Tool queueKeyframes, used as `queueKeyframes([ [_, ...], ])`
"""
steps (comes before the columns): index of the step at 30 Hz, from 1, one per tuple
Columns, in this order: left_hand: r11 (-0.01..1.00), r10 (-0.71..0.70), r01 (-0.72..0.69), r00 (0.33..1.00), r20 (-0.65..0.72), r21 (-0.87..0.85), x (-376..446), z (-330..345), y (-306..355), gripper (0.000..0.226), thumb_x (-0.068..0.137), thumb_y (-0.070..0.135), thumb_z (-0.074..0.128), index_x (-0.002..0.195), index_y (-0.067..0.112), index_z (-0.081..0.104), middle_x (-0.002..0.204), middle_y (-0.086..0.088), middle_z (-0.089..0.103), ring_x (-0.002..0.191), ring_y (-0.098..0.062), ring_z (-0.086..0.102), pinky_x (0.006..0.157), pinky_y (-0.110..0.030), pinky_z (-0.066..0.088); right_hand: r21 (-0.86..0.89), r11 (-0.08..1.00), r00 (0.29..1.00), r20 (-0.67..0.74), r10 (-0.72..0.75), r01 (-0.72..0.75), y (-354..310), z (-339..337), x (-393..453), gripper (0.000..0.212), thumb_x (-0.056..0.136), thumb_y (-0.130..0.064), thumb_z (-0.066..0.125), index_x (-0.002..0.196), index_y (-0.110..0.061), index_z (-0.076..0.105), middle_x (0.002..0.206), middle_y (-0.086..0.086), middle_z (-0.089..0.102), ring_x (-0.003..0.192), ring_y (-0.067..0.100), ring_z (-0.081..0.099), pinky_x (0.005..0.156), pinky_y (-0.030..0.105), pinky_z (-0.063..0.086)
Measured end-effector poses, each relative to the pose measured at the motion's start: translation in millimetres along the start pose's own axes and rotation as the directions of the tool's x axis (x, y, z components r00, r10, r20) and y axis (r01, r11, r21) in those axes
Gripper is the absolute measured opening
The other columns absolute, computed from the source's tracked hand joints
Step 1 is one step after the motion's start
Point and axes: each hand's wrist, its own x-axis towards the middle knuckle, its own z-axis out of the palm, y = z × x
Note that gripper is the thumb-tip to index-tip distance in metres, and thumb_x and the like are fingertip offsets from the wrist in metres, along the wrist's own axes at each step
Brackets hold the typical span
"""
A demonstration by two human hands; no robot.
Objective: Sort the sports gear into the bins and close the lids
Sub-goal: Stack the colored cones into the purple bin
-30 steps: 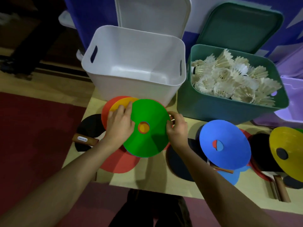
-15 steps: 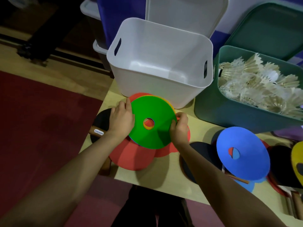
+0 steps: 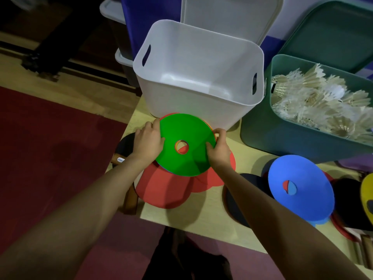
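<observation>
A stack of flat disc cones with a green cone (image 3: pixel 189 158) on top sits just in front of the empty white bin (image 3: pixel 198 93). My left hand (image 3: pixel 148 141) grips the stack's left edge and my right hand (image 3: pixel 218 146) grips its right edge. Red table tennis paddles (image 3: pixel 167 190) lie under the stack. A blue cone (image 3: pixel 300 188) rests over more paddles at the right. The teal bin (image 3: pixel 260 126) holds several white shuttlecocks (image 3: pixel 323 104).
The white lid (image 3: pixel 228 15) and the teal lid (image 3: pixel 331 35) stand open behind their bins. A yellow cone (image 3: pixel 368 190) shows at the right edge. A black paddle (image 3: pixel 125 146) hangs over the table's left edge. The table's front edge (image 3: pixel 201 227) is near my body.
The cones under the green one have been drawn together into one aligned stack. My view has shifted left and closer; both hands stay on the stack's edges.
</observation>
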Motion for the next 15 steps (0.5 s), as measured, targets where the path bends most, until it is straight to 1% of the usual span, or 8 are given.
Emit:
queueKeyframes([
  [1, 1.0, -0.009, 0.009, 1.0, 0.006, -0.027, -0.2, -1.9, 2.3, 0.057, 0.089, 0.018, 0.059, 0.138, 0.004, 0.033, 0.12, -0.021, 0.05, 0.109, -0.04, 0.049, 0.092, -0.044, 0.034, 0.016, 1.0, 1.0, 0.013, 0.015, -0.016, -0.9, -1.2, -2.1, 0.033, 0.091, -0.008, 0.048, 0.105, -0.034, 0.034, 0.086, 0.001, 0.061, 0.085, 0.029, 0.059, 0.089, 0.052, 0.045],
  [2, 0.997, -0.014, 0.015, 1.0, 0.005, -0.071, -1.3, -4.0, 5.1, 0.056, 0.089, 0.015, 0.059, 0.138, 0.004, 0.033, 0.119, -0.021, 0.049, 0.108, -0.041, 0.049, 0.09, -0.044, 0.035, 0.037, 0.999, 1.0, 0.005, 0.018, -0.019, -0.8, -2.5, -4.7, 0.034, 0.091, -0.008, 0.047, 0.103, -0.036, 0.034, 0.083, 0.002, 0.061, 0.083, 0.03, 0.059, 0.084, 0.053, 0.048],
  [5, 0.981, 0.016, -0.03, 0.997, -0.071, -0.192, -14.4, -13.1, 18.3, 0.054, 0.088, 0.007, 0.057, 0.138, 0.004, 0.035, 0.114, -0.022, 0.049, 0.101, -0.043, 0.051, 0.084, -0.046, 0.039, 0.128, 0.988, 0.995, -0.073, -0.072, 0.081, -6.2, -16.3, -21.0, 0.031, 0.092, -0.006, 0.046, 0.112, -0.028, 0.04, 0.081, -0.002, 0.059, 0.08, 0.029, 0.06, 0.07, 0.046, 0.051],
  [7, 0.97, 0.045, -0.08, 0.987, -0.155, -0.231, -31.6, -21.5, 31.4, 0.054, 0.086, 0.005, 0.057, 0.137, 0.004, 0.038, 0.113, -0.021, 0.05, 0.098, -0.042, 0.053, 0.08, -0.046, 0.042, 0.161, 0.968, 0.976, -0.127, -0.175, 0.195, -6.8, -34.6, -36.5, 0.033, 0.092, -0.006, 0.047, 0.119, -0.023, 0.043, 0.087, -0.007, 0.059, 0.082, 0.023, 0.06, 0.072, 0.037, 0.05],
  [9, 0.952, 0.079, -0.147, 0.966, -0.246, -0.27, -51.4, -31.2, 48.8, 0.053, 0.085, 0.006, 0.058, 0.135, 0.004, 0.042, 0.113, -0.02, 0.051, 0.098, -0.04, 0.054, 0.08, -0.046, 0.045, 0.194, 0.933, 0.947, -0.169, -0.274, 0.304, -2.8, -60.0, -53.0, 0.034, 0.092, -0.005, 0.049, 0.122, -0.02, 0.046, 0.102, -0.006, 0.06, 0.091, 0.016, 0.058, 0.08, 0.029, 0.047],
  [11, 0.927, 0.121, -0.221, 0.941, -0.315, -0.304, -69.1, -41.0, 70.6, 0.052, 0.084, 0.006, 0.059, 0.134, 0.005, 0.044, 0.111, -0.019, 0.053, 0.098, -0.038, 0.055, 0.08, -0.045, 0.046, 0.202, 0.898, 0.91, -0.232, -0.343, 0.39, 4.9, -91.2, -67.4, 0.034, 0.091, -0.006, 0.051, 0.123, -0.017, 0.047, 0.109, -0.009, 0.059, 0.097, 0.011, 0.057, 0.083, 0.025, 0.045],
  [13, 0.901, 0.165, -0.288, 0.92, -0.356, -0.326, -81.6, -47.5, 97.4, 0.052, 0.085, 0.006, 0.059, 0.135, 0.005, 0.044, 0.11, -0.018, 0.053, 0.099, -0.036, 0.054, 0.083, -0.045, 0.047, 0.194, 0.88, 0.882, -0.291, -0.371, 0.434, 14.1, -123.8, -79.5, 0.033, 0.091, -0.006, 0.053, 0.122, -0.016, 0.048, 0.105, -0.018, 0.059, 0.094, 0.004, 0.058, 0.079, 0.019, 0.045],
  [15, 0.882, 0.196, -0.332, 0.904, -0.379, -0.334, -91.0, -51.0, 130.3, 0.053, 0.085, 0.006, 0.058, 0.135, 0.005, 0.044, 0.109, -0.018, 0.053, 0.099, -0.035, 0.055, 0.085, -0.043, 0.045, 0.182, 0.87, 0.859, -0.345, -0.379, 0.457, 24.7, -156.4, -90.7, 0.033, 0.091, -0.006, 0.053, 0.122, -0.016, 0.049, 0.103, -0.022, 0.057, 0.09, 0.001, 0.057, 0.073, 0.013, 0.043],
])
